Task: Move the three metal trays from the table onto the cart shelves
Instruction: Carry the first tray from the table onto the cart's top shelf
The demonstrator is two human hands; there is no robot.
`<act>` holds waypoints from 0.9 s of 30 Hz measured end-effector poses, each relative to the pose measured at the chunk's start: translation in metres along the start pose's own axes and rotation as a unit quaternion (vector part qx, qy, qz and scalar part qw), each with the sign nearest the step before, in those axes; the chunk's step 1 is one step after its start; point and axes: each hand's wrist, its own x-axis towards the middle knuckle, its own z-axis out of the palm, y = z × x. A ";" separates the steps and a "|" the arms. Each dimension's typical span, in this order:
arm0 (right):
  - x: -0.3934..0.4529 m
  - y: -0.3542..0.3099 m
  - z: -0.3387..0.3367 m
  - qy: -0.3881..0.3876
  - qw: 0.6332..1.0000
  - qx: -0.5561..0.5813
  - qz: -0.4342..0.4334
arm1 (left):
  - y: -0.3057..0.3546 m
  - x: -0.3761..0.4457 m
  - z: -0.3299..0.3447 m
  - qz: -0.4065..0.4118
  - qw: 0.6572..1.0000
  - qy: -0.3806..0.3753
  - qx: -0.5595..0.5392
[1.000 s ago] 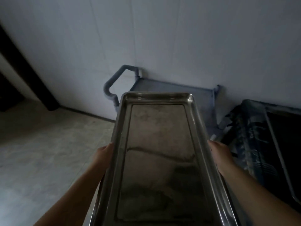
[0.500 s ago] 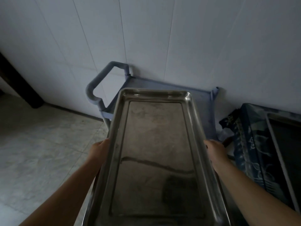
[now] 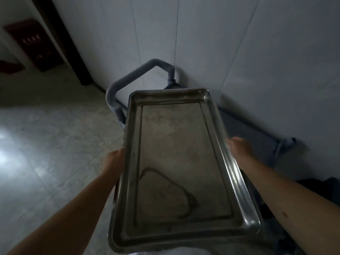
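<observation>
A long, empty metal tray [image 3: 176, 162] fills the middle of the view, held level in front of me with its short edge pointing away. My left hand [image 3: 114, 161] grips its left long rim and my right hand [image 3: 238, 148] grips its right long rim. Beyond and beneath the tray stands the blue-grey cart [image 3: 248, 129], pushed against the wall; its looped handle [image 3: 136, 78] rises at the tray's far left corner. The tray hides most of the cart's top shelf. The lower shelves are out of sight.
A white panelled wall [image 3: 202, 34] runs right behind the cart. Pale tiled floor [image 3: 46, 144] spreads to the left, with a dark door frame [image 3: 64, 39] at the upper left. Something dark [image 3: 316, 184] lies low at the right edge.
The view has swung left and the cart now lies at a slant. The table with the patterned cloth at the right has left the frame. Both hands keep their grip on the tray.
</observation>
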 end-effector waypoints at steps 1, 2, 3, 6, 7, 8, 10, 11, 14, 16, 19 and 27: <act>0.012 0.001 0.000 -0.010 1.000 -0.011 -0.014 | 0.001 -0.001 0.008 -0.004 1.000 0.013 -0.007; 0.022 0.001 0.000 -0.018 0.999 -0.021 -0.027 | 0.001 -0.002 0.015 -0.010 1.000 0.025 -0.014; 0.031 0.002 0.001 -0.022 0.999 -0.023 -0.035 | 0.003 -0.004 0.022 -0.018 0.999 0.035 -0.021; 0.058 0.001 0.004 -0.028 0.999 0.010 -0.028 | 0.006 -0.006 0.038 -0.024 0.997 0.063 -0.039; 0.066 0.000 0.007 -0.031 0.999 0.018 -0.024 | 0.006 -0.006 0.043 -0.023 0.996 0.071 -0.042; 0.073 -0.001 0.008 -0.035 0.999 0.024 -0.019 | 0.005 -0.007 0.048 -0.022 0.996 0.076 -0.044; 0.086 -0.002 0.012 -0.047 0.998 0.038 -0.015 | 0.002 -0.009 0.056 -0.019 0.995 0.079 -0.052; 0.092 -0.001 0.013 -0.053 0.998 0.039 -0.015 | 0.002 -0.010 0.060 -0.021 0.995 0.079 -0.056; 0.110 -0.001 0.015 -0.057 0.998 0.011 -0.022 | 0.007 -0.012 0.067 -0.033 0.994 0.066 -0.086; 0.119 -0.001 0.013 -0.059 0.998 -0.019 -0.024 | 0.013 -0.012 0.070 -0.044 0.990 0.049 -0.123; 0.123 0.001 0.008 -0.065 0.996 -0.047 -0.029 | 0.023 -0.016 0.072 -0.061 0.982 0.012 -0.177; -0.006 0.023 -0.010 0.168 0.973 0.145 0.057 | 0.014 -0.019 0.061 -0.083 0.971 -0.113 -0.193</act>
